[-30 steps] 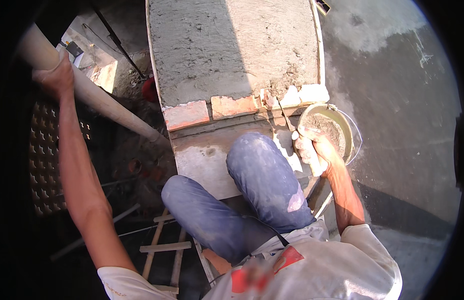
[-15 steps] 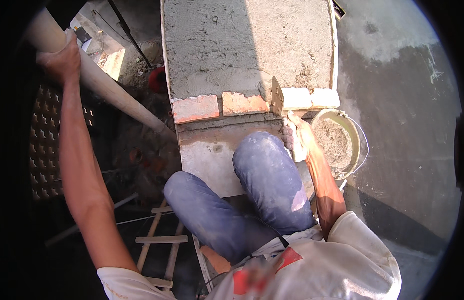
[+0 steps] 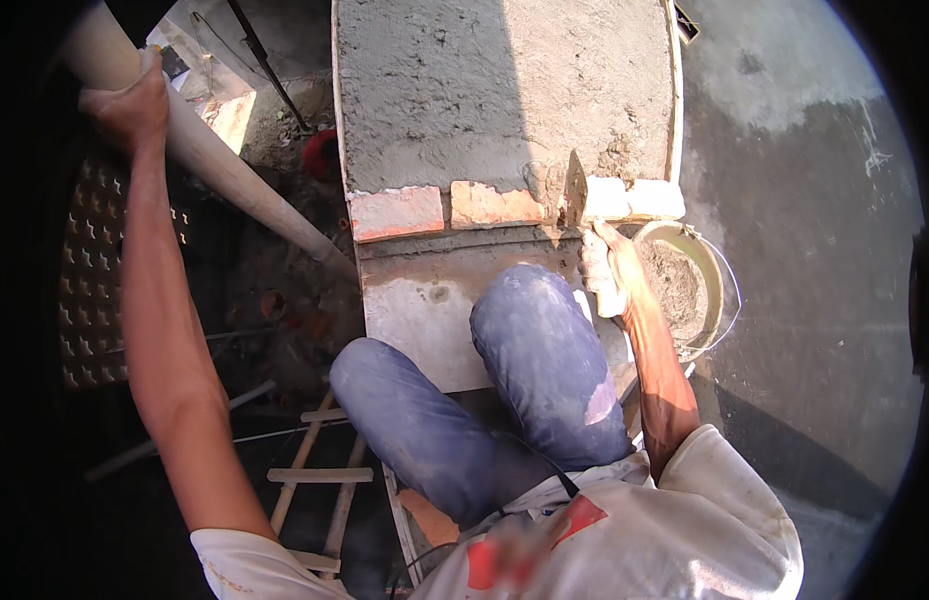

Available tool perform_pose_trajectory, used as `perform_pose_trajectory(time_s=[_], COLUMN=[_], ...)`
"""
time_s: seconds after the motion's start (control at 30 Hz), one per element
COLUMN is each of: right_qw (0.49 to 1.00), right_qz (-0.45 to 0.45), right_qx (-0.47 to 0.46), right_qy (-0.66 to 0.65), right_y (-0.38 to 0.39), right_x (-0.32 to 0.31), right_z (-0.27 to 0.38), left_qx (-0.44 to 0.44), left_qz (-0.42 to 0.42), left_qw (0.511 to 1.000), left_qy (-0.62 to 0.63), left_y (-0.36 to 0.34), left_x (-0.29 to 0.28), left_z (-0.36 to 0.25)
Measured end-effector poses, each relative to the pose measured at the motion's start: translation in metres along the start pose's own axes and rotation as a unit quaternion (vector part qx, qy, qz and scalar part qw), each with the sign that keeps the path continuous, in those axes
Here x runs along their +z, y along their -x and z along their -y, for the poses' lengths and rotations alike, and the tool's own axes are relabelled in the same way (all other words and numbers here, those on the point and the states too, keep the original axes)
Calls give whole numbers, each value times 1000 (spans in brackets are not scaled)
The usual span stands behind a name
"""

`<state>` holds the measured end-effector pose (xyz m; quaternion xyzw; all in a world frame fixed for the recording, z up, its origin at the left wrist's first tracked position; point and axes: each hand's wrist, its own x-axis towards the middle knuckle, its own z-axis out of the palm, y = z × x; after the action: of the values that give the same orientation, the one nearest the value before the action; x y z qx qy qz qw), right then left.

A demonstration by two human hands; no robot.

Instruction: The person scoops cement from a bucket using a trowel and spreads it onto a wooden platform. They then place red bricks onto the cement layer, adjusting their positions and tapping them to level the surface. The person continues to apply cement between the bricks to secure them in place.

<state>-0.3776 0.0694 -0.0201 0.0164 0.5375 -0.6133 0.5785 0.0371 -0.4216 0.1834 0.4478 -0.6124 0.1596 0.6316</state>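
Observation:
My right hand (image 3: pixel 607 268) is closed around the handle of a trowel. The trowel's blade (image 3: pixel 576 187) stands on edge at the left end of a sunlit pale brick (image 3: pixel 606 198), beside the gap in the brick row. Another pale brick (image 3: pixel 656 199) lies to the right. Left of the gap are two reddish bricks, an orange one (image 3: pixel 497 204) and one at the row's left end (image 3: pixel 397 213). Wet mortar (image 3: pixel 435 100) spreads behind the row. My left hand (image 3: pixel 130 105), far to the left, is wrapped round a thick pale pole (image 3: pixel 235 185).
A bucket (image 3: pixel 725 290) of mortar with a wire handle stands right of my right hand. A wooden ladder (image 3: pixel 320 475) rises at lower left, beside a dark drop. Under my knees is a pale board (image 3: pixel 415 320). A dark grey surface (image 3: pixel 805 250) lies at right.
The trowel blade has moved slightly right, from the gap toward the pale brick's end, with my right hand. My left hand keeps its hold on the pole. The view has shifted a little.

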Motion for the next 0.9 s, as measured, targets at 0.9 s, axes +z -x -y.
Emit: perform_pose_trajectory(time_s=[0.9], right_qw=[974], right_qz=[188], right_qx=[127], right_qy=[2], right_y=[-36], right_x=[101], right_z=[-75], left_qx=[-3], left_qz=[-32], left_qw=[999], left_qy=[-20], left_y=[5], left_x=[1], left_z=[3])
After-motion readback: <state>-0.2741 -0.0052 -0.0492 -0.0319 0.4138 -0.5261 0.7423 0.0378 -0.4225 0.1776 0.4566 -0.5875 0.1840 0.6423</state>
